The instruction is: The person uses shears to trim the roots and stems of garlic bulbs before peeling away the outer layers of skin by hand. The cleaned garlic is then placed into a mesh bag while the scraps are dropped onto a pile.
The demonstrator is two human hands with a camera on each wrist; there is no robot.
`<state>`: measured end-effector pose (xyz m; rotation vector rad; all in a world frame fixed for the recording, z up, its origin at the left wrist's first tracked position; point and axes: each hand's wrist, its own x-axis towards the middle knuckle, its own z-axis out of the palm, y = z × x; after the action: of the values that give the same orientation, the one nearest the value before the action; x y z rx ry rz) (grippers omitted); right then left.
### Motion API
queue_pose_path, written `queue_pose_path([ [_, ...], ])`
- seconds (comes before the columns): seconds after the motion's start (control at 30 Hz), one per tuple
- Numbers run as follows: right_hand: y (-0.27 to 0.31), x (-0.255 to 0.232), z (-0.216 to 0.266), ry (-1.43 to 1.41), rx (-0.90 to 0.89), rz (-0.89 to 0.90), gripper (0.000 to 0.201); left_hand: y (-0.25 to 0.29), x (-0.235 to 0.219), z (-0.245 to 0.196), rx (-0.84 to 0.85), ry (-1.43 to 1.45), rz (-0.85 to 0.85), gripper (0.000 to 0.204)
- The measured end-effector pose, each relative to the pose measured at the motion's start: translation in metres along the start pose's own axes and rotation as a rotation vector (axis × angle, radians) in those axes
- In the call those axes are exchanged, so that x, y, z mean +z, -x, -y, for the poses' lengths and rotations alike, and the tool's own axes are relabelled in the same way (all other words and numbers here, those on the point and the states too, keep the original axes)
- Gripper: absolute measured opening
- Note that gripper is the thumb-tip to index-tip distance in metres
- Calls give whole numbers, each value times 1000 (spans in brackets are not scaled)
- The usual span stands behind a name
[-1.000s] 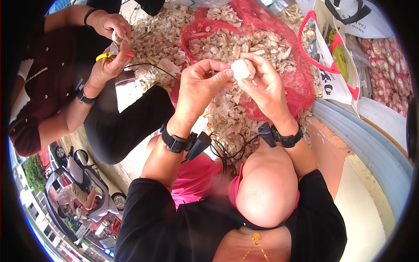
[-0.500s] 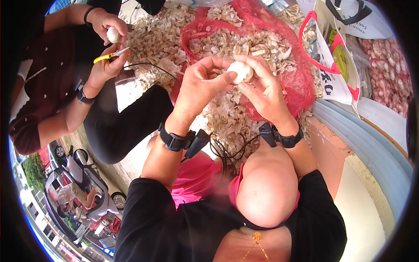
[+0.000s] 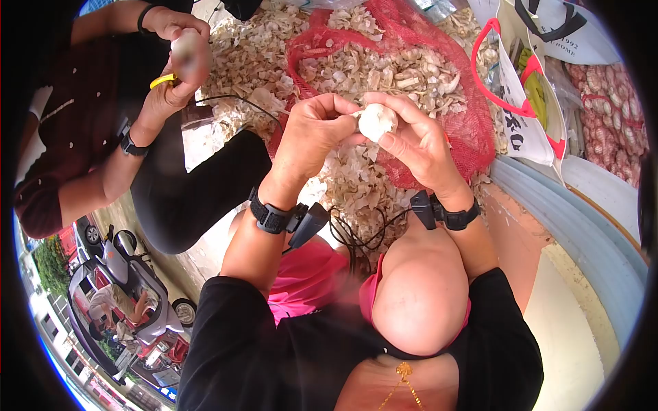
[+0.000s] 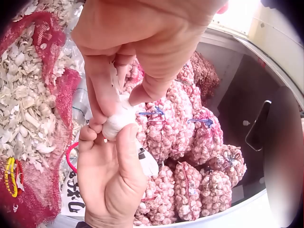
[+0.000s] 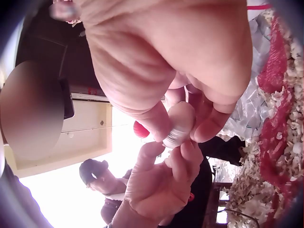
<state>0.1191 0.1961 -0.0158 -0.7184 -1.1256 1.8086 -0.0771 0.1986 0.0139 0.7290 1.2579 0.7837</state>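
A whitish garlic bulb is held between my two hands above a heap of dry peel. My right hand grips its right side, fingers behind and thumb in front. From the other side my left hand pinches its end between thumb and fingers. A thin strip of peel shows between the left fingers in the left wrist view. Below, in the right wrist view, the left palm faces up beneath the bulb.
Loose garlic peel and a red mesh bag spread under the hands. Yellow and red handles lie on the mesh. To the right stand a white tote bag and netted garlic. Another person works at the left.
The bulb has turned between my hands and moved slightly down, with my left fingers now at its end. The other person's hands have raised their bulb.
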Motion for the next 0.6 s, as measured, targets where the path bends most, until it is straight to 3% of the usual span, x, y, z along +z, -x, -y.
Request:
queue_pose_path([
  [0.23,-4,-4,-11,-305,59,-76,44,1,5,-2,34,14,8,5],
  [0.33,0,-8,-16,-380,56,-20,44,-2,1,2,25,-1,-28,3],
  [0.5,-4,-6,-16,-270,-52,-44,47,-2,3,-5,-26,96,-104,8],
  [0.57,-4,-6,-15,-206,-69,-70,47,2,13,-10,9,159,16,15],
  [0.6,-4,-8,-14,-122,-76,-78,43,1,10,-4,50,48,47,20],
])
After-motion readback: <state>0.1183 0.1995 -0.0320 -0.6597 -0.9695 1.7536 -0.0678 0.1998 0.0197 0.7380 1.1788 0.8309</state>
